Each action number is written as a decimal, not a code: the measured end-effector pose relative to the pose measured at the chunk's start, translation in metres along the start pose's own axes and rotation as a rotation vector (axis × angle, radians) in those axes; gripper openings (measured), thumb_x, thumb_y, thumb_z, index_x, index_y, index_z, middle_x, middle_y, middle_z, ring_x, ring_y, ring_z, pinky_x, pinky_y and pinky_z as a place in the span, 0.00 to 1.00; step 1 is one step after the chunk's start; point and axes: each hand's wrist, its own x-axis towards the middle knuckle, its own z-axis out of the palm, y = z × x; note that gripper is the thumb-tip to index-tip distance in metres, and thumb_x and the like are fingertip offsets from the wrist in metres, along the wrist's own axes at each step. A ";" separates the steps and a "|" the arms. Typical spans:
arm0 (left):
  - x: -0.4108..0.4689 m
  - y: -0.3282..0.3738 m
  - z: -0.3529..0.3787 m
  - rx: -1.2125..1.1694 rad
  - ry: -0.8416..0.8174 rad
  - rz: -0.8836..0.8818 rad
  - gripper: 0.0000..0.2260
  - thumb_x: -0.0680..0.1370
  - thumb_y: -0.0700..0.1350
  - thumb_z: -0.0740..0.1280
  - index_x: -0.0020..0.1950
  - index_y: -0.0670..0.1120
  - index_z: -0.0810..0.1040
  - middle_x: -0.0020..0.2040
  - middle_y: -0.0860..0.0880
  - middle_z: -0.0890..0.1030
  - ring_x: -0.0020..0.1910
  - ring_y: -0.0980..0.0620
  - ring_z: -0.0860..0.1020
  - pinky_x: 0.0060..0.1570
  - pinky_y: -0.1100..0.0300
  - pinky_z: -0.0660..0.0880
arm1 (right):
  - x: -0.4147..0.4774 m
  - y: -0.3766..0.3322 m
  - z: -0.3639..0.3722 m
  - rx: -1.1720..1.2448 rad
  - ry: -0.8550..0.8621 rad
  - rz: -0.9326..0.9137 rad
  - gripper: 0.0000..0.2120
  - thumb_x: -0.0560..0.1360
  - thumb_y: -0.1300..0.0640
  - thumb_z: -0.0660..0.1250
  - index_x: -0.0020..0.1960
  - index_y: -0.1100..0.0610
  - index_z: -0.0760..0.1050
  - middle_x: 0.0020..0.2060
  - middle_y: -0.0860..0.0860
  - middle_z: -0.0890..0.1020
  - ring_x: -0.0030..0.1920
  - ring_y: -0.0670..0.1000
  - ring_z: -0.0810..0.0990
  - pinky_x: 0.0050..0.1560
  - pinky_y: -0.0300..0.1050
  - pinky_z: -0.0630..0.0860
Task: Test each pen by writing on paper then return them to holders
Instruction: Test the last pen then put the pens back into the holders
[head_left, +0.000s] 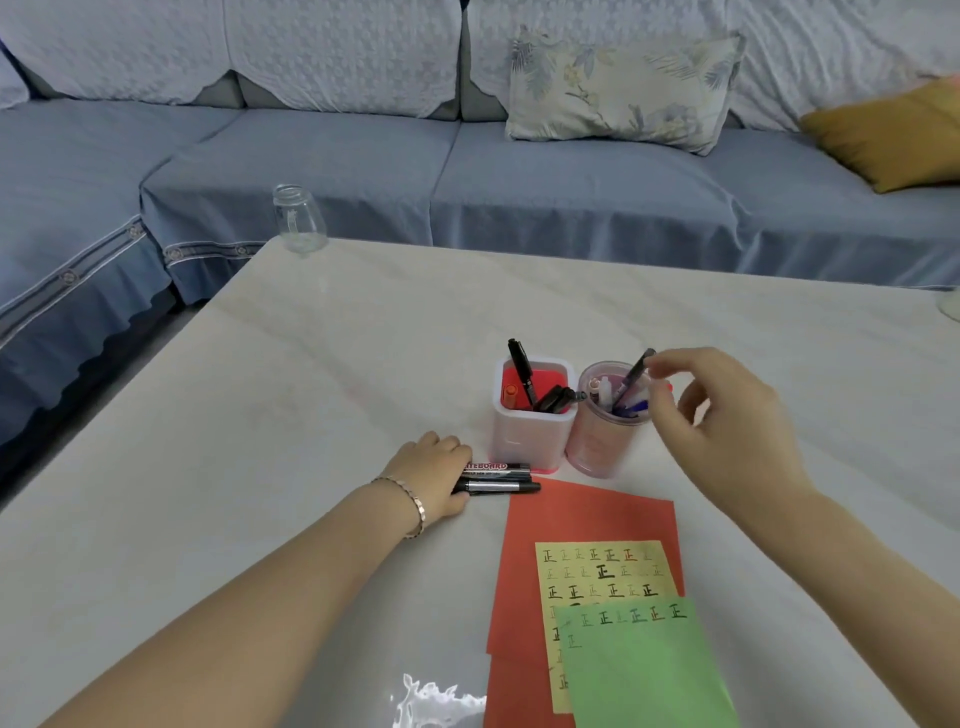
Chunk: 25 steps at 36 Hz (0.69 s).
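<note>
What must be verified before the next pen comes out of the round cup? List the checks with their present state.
1. Right hand at the dark pen in the round translucent pink cup: ok, fingertips at its top.
2. Grip closed on that pen: cannot tell.
3. Free writing space on the green paper sheet: ok.
4. Left hand steadying the two black markers lying on the white marble table: ok.
5. Square pink-and-white holder upright: ok.

Holders (535, 415) mid-table, open tabletop (311, 364) leftward
</note>
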 end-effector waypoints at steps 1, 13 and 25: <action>0.000 0.002 0.000 0.012 -0.023 -0.003 0.15 0.76 0.49 0.61 0.59 0.44 0.69 0.57 0.47 0.72 0.56 0.47 0.69 0.48 0.58 0.65 | -0.007 -0.005 0.000 0.036 0.020 -0.044 0.07 0.73 0.59 0.64 0.49 0.52 0.77 0.43 0.43 0.79 0.33 0.45 0.74 0.36 0.34 0.68; -0.036 0.029 -0.012 -0.004 -0.112 -0.030 0.13 0.75 0.45 0.61 0.58 0.42 0.70 0.56 0.44 0.74 0.52 0.43 0.75 0.43 0.57 0.67 | -0.050 -0.022 0.076 -0.212 -0.428 -0.440 0.19 0.59 0.58 0.72 0.49 0.58 0.79 0.45 0.52 0.81 0.45 0.55 0.81 0.48 0.45 0.78; -0.068 0.039 -0.046 -0.298 0.522 0.123 0.16 0.63 0.48 0.74 0.49 0.50 0.77 0.41 0.52 0.79 0.41 0.47 0.77 0.41 0.57 0.71 | -0.053 -0.024 0.063 -0.217 -0.646 -0.180 0.06 0.76 0.52 0.60 0.52 0.52 0.70 0.46 0.49 0.79 0.48 0.53 0.77 0.38 0.43 0.61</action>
